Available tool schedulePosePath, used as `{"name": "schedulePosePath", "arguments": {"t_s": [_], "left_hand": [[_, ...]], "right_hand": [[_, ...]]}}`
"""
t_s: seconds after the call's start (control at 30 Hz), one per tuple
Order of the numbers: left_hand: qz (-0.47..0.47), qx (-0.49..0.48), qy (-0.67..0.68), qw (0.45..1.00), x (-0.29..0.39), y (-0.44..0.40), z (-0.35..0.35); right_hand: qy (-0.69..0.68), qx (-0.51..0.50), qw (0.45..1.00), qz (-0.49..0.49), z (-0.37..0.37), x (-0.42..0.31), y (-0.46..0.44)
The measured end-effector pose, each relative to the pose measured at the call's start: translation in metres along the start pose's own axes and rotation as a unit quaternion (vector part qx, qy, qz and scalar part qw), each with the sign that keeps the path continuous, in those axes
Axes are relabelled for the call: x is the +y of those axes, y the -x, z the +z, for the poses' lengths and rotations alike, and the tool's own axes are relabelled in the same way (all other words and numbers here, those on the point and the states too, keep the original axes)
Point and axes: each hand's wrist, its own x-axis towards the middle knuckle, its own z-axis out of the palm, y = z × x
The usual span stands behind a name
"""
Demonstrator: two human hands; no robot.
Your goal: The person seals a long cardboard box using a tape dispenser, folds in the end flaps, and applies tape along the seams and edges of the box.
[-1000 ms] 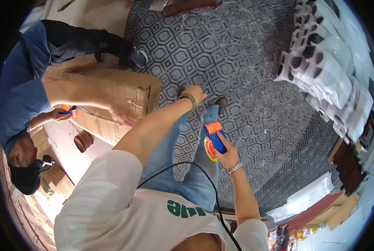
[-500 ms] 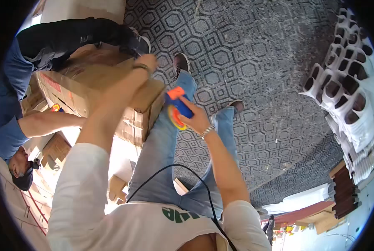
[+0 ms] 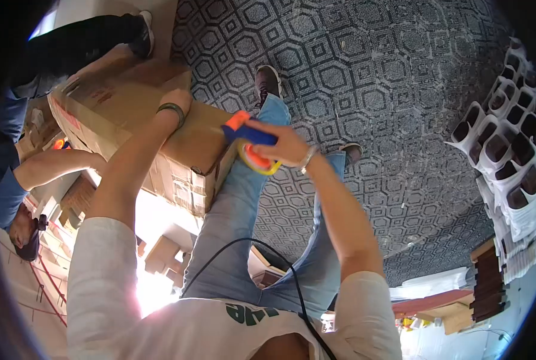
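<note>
My left hand (image 3: 178, 101), with a green bangle at the wrist, is on the top of a large brown cardboard box (image 3: 124, 96) near its far edge; its fingers are not clear. In my right hand (image 3: 287, 144) is a blue tape dispenser (image 3: 253, 133) with an orange front and a yellow and orange roll, its front close to the box's right corner. The box has a creased, taped side facing me.
A co-worker in a blue shirt (image 3: 10, 189) stands at the left, one arm reaching to the box's side, near another orange dispenser (image 3: 59, 144). Stacked white plastic pieces (image 3: 490, 138) are at the right. Patterned carpet (image 3: 364, 78) lies underfoot. A black cable (image 3: 244, 240) crosses my front.
My left hand has moved left onto the box. My right hand has brought the dispenser left and up to the box corner. The co-worker has shifted left.
</note>
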Motion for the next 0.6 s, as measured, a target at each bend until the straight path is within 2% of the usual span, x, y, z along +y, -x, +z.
{"name": "schedulePosePath", "arguments": {"t_s": [0.1,0.27,0.43,0.57,0.6], "left_hand": [[-0.008,-0.013,-0.031,0.999,0.015,0.008,-0.008],[-0.011,0.019,-0.091,0.996,0.005,0.001,0.01],[-0.025,0.053,-0.183,0.981,0.003,0.001,0.021],[-0.016,0.074,-0.258,0.963,-0.09,-0.01,0.021],[-0.012,0.079,-0.277,0.957,-0.092,-0.013,0.022]], "right_hand": [[0.053,-0.035,0.997,0.05,-0.05,-0.032,-0.008],[0.129,-0.061,0.989,0.027,-0.024,0.007,-0.019],[0.18,-0.096,0.979,0.031,-0.022,-0.007,-0.035],[0.12,-0.09,0.988,0.048,-0.019,-0.002,-0.026],[0.1,-0.088,0.99,0.055,-0.018,-0.001,-0.023]]}}
